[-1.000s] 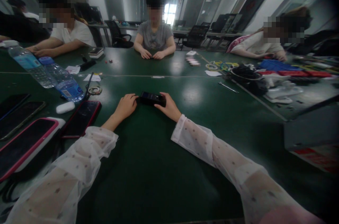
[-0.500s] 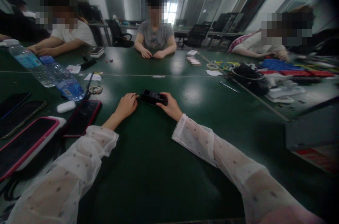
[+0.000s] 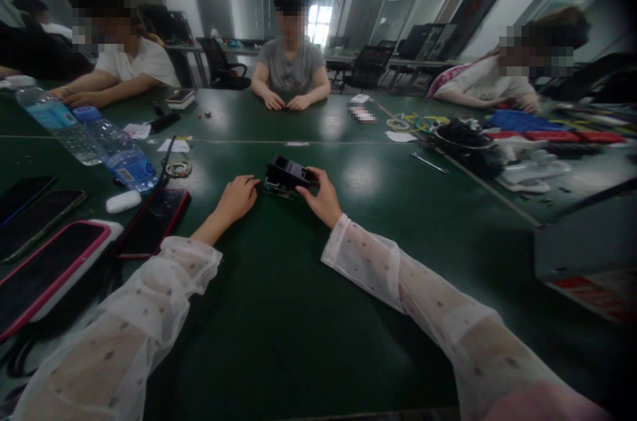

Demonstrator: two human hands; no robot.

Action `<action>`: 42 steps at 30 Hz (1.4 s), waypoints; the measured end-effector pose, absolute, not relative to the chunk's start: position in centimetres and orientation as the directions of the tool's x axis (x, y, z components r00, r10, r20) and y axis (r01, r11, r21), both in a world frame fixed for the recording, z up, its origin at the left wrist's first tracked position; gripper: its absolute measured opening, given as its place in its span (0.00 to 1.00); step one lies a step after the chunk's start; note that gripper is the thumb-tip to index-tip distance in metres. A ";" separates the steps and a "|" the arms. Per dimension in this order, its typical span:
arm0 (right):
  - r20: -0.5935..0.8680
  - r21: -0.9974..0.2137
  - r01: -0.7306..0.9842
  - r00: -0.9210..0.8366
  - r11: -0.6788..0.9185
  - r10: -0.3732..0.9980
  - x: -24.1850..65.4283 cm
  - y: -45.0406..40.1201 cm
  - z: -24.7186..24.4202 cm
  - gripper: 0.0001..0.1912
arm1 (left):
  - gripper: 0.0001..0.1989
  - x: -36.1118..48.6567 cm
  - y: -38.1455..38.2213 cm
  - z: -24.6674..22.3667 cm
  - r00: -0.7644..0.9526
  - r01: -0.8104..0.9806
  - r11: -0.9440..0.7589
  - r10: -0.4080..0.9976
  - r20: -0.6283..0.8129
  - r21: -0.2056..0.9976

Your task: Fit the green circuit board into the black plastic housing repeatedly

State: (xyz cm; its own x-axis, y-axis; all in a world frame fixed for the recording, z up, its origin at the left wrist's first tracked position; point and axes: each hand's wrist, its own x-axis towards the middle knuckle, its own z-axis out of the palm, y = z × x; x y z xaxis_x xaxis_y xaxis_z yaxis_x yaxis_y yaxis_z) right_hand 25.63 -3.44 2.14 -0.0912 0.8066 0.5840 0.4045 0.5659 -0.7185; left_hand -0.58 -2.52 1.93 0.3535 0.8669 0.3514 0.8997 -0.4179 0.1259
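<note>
A black casing (image 3: pixel 290 172) is gripped at its right end by my right hand (image 3: pixel 322 198), thumb in front and fingers behind. It is tilted up a little, and beneath it a circuit board (image 3: pixel 279 190) with small parts shows near the green table top (image 3: pixel 298 301). To the left of the casing, my left hand (image 3: pixel 237 198) rests on the table with its fingers bent loosely and apart, holding nothing.
Left of my left hand lie a red-edged phone (image 3: pixel 155 222), a white case (image 3: pixel 123 201), more phones and two bottles (image 3: pixel 119 152). A wrench (image 3: pixel 428 163), cables and a grey box (image 3: pixel 587 248) are at the right. Three people sit around the table.
My right hand has lifted and tilted the black casing, so the circuit board beneath it now shows. My left hand has hardly moved.
</note>
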 end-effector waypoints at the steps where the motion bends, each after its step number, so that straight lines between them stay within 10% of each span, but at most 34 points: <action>1: 0.597 -0.713 0.421 -0.053 0.560 0.800 25.6 -3.5 2.2 0.28 | 0.20 -0.6 -2.6 2.0 0.356 0.898 -0.421 0.867 0.350 0.129; 8: 0.621 -0.739 0.494 0.236 0.458 0.747 27.2 -2.5 1.8 0.29 | 0.20 -0.5 -2.7 2.2 0.348 0.899 -0.412 0.877 0.331 0.146; 42: 0.575 -0.716 0.626 0.280 0.307 0.769 30.0 0.8 -0.9 0.31 | 0.21 -0.6 -2.4 2.1 0.345 0.902 -0.407 0.881 0.324 0.146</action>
